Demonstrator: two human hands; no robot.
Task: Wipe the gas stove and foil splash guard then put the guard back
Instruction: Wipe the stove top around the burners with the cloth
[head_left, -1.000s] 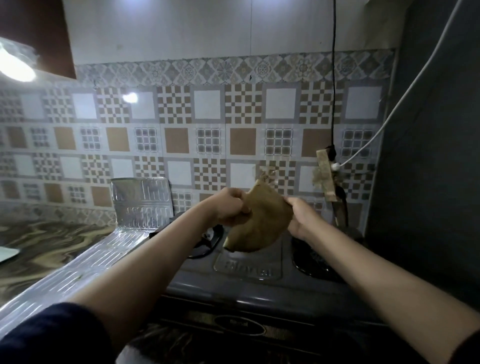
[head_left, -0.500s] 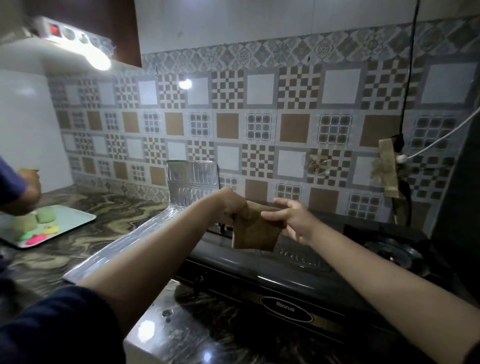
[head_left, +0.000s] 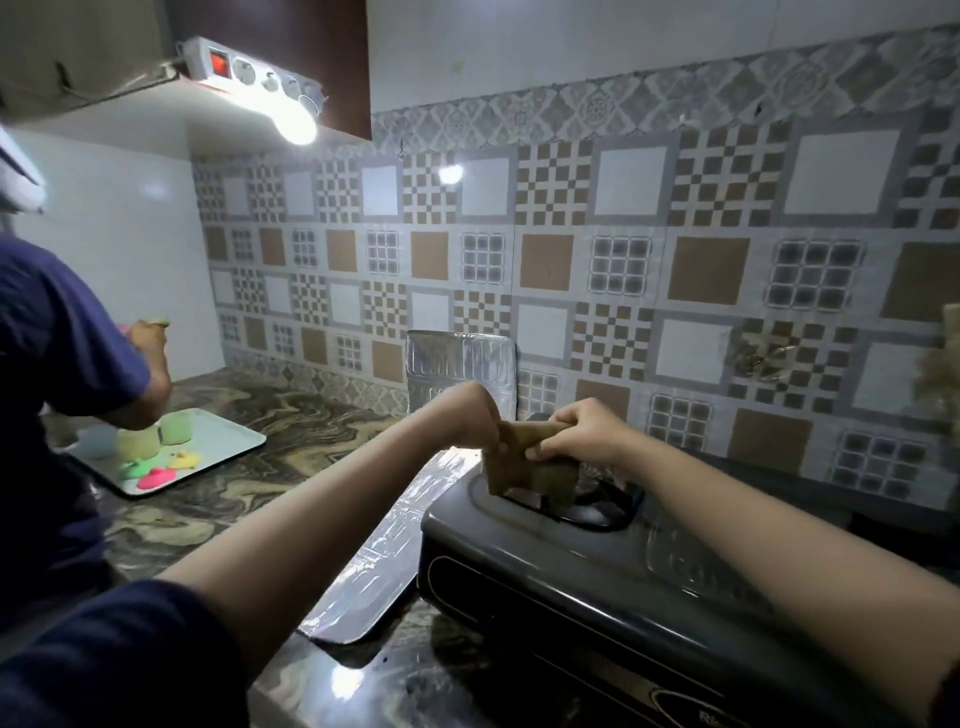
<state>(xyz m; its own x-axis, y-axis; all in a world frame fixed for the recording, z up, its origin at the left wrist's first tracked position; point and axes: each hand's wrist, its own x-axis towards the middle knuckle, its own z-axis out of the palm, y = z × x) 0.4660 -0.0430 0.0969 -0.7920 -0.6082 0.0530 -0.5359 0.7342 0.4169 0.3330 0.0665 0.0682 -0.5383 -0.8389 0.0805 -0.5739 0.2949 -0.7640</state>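
Lowered nearer one gas stove (head_left: 597, 582), one brown cloth (head_left: 530, 475) — both hands, left (head_left: 475, 415) and right (head_left: 582, 431), pinching it.

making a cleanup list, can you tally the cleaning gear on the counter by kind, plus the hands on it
brown cloth: 1, held over the stove by both hands
gas stove: 1
foil splash guard: 1, lying beside the stove with its end panel upright
hands on the cloth: 2, left hand and right hand
Total: 5

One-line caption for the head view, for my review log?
Both hands, left hand and right hand, hold a brown cloth above the dark gas stove; the foil splash guard lies alongside.
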